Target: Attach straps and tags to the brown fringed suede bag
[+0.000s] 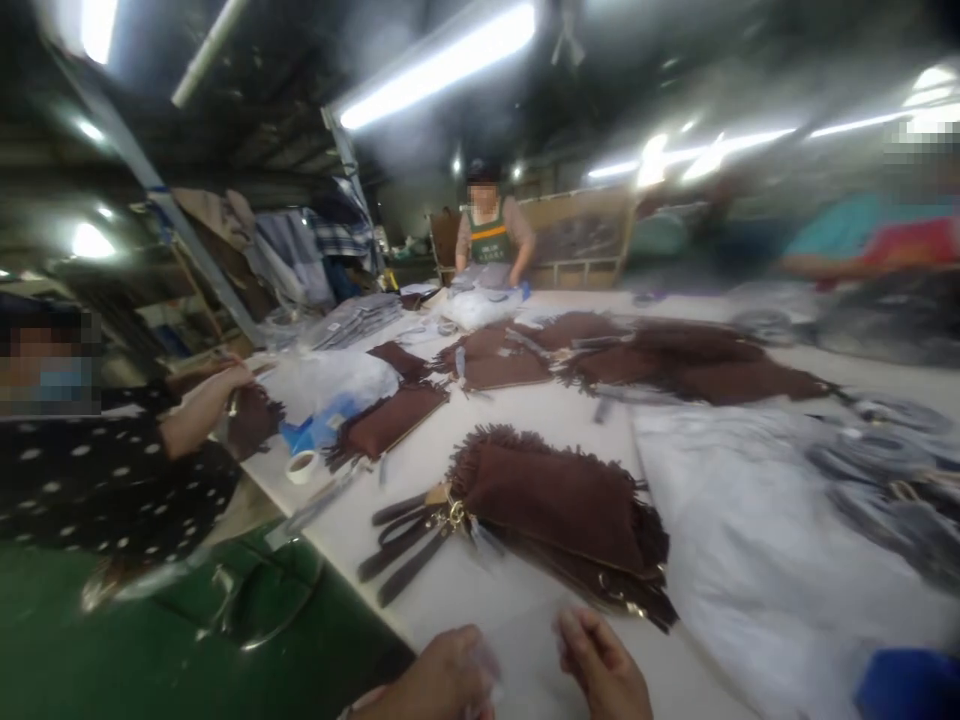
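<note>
My left hand (435,678) is at the bottom edge, its fingers closed on a thin clear plastic sheet or bag (487,668). My right hand (606,662) is to its right, thumb and fingers pinched together. The plastic seems to stretch between the two hands, but its far edge is faint. Just beyond them lies a stack of dark brown fringed pouches (555,495) with gold zip pulls. Several dark wrist straps (409,560) stick out from the stack's left side.
More brown fringed pouches (495,372) lie farther back. At right are white plastic bags (735,520) and bundled dark straps (892,500). A tape roll (303,467) sits near the table's left edge. A co-worker in a dotted top (97,480) handles a pouch; another stands across the table (795,300).
</note>
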Action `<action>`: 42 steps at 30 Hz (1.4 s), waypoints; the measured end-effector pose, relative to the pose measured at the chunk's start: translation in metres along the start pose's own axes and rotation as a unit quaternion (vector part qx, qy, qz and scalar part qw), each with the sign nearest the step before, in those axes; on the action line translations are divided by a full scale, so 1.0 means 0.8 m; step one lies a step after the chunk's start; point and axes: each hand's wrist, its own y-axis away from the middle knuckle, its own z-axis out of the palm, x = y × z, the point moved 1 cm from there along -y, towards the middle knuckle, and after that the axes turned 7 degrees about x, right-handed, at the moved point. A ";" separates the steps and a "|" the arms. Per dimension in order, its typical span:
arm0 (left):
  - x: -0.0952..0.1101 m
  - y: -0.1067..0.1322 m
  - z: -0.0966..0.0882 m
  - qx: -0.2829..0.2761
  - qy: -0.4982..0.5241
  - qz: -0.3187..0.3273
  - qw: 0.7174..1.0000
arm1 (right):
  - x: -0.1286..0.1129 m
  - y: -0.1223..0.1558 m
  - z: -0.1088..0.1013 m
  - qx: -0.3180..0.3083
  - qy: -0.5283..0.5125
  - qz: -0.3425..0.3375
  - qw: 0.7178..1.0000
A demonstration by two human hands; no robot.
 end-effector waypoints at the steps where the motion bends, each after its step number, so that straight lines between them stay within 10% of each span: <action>1: -0.005 0.004 -0.007 0.020 0.015 -0.003 1.000 | -0.001 -0.002 0.005 -0.008 0.017 -0.002 1.000; 8: -0.015 0.044 -0.039 0.140 0.084 0.052 0.985 | -0.029 0.012 0.056 -0.067 0.121 -0.059 0.989; 25: -0.043 0.044 -0.093 0.118 0.095 0.043 0.988 | -0.016 0.020 0.097 -0.138 0.269 -0.105 0.947; 32: -0.011 0.043 -0.074 0.116 0.152 0.165 0.967 | -0.027 0.032 0.136 -0.242 0.246 -0.100 0.933; 42: -0.016 0.056 -0.066 0.245 0.057 0.104 0.962 | -0.027 0.011 0.137 -0.231 0.170 -0.049 0.957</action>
